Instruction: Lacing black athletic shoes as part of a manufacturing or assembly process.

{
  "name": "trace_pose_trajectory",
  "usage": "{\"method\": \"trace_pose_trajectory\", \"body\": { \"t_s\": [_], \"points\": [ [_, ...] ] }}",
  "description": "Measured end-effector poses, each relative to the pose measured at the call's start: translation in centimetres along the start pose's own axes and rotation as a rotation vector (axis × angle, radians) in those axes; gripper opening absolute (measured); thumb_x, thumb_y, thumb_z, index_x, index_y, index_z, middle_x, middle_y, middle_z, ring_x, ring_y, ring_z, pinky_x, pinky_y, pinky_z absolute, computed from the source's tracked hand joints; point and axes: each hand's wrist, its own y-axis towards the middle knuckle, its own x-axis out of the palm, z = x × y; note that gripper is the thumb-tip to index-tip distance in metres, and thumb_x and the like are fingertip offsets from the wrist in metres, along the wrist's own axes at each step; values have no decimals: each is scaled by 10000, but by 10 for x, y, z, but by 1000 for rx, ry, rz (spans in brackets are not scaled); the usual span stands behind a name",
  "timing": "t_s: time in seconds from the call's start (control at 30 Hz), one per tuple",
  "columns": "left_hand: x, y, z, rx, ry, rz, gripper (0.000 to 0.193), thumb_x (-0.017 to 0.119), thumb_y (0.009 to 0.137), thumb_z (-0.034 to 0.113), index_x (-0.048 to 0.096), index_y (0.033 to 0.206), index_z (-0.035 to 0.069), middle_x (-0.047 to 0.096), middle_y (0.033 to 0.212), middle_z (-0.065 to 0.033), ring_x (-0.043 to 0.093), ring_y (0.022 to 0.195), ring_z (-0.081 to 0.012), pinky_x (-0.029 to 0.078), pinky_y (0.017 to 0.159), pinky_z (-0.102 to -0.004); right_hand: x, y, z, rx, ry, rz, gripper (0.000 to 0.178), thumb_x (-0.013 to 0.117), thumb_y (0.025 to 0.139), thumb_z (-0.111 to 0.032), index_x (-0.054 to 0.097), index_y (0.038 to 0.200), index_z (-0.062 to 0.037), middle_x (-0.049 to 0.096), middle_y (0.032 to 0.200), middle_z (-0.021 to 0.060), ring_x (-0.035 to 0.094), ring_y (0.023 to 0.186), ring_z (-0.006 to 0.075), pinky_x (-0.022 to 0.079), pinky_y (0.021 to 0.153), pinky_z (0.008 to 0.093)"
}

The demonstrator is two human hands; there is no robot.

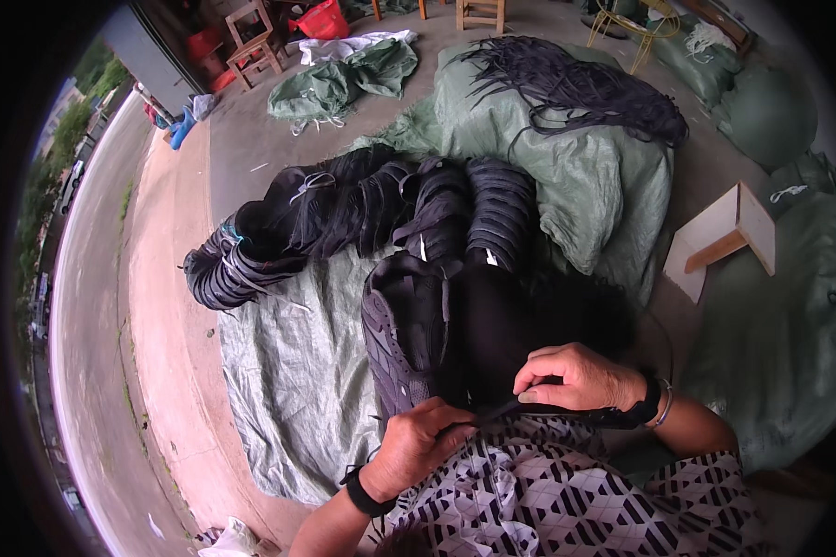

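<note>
Person's left hand (427,444) and right hand (576,376) are apart, low in view, just above the lap. Thumb and fingers of the left pinch one end of a thin dark strip (495,412); the right, fingers curled in, grips it further along. Strip runs between the hands, in front of the patterned garment (548,497). What it joins to, if anything: can't tell, too dark.

A dark shoe upper (407,325) lies just ahead of the left hand, opening up. Beside it, toward the right hand, a black area too dark to make out. Beyond the upper, more dark uppers sit nested in rows: one ribbed stack (502,209) points away, a longer row (330,209) bends off left. Pale ground sheet (288,371) under the left side.

Farther out: black laces or strips, heaped (581,93) on a green woven sack (585,195). Right: small wooden stool (729,237), tipped over, near more green sacking (771,343). Top left: wooden chair (253,46), red bag (323,20), crumpled green sack (344,84). Black bands on both wrists.
</note>
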Motion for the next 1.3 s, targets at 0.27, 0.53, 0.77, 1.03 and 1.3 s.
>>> {"method": "trace_pose_trajectory", "body": {
  "t_s": [0.27,0.53,0.77,1.03,1.3],
  "points": [
    [1,7,10,13,35,54,148,659,844,145,652,978,82,660,779,-86,657,661,-255,526,564,-333,13,9,-12,-17,57,-142,228,696,799,-122,650,1011,-53,637,902,53,617,684,154,510,616,267],
    [-4,12,2,260,76,235,92,657,850,102,647,902,27,628,720,-74,576,621,-190,468,614,-251,13,25,-8,-300,-229,112,419,709,797,-214,561,1160,-67,636,1010,84,610,931,262,489,816,376],
    [-36,-6,-5,-368,-594,67,201,632,902,207,659,854,13,610,716,7,511,636,-56,419,602,-204,-43,33,-11,200,466,-64,222,558,925,-200,659,865,-12,484,526,-33,418,456,25,334,462,193],
    [-71,-25,-32,-435,-406,138,219,601,923,201,653,845,2,575,681,-1,514,626,-64,424,589,-223,-155,-16,133,560,-195,971,206,563,901,-170,611,769,-20,499,490,17,451,380,100,352,405,271],
    [-86,-9,-25,-373,-107,197,164,617,900,143,657,864,-12,569,639,-17,491,573,-71,406,535,-233,-169,-29,201,561,-701,984,366,664,811,-156,580,1142,-25,631,1083,161,625,941,289,487,800,370]
  ]
}}
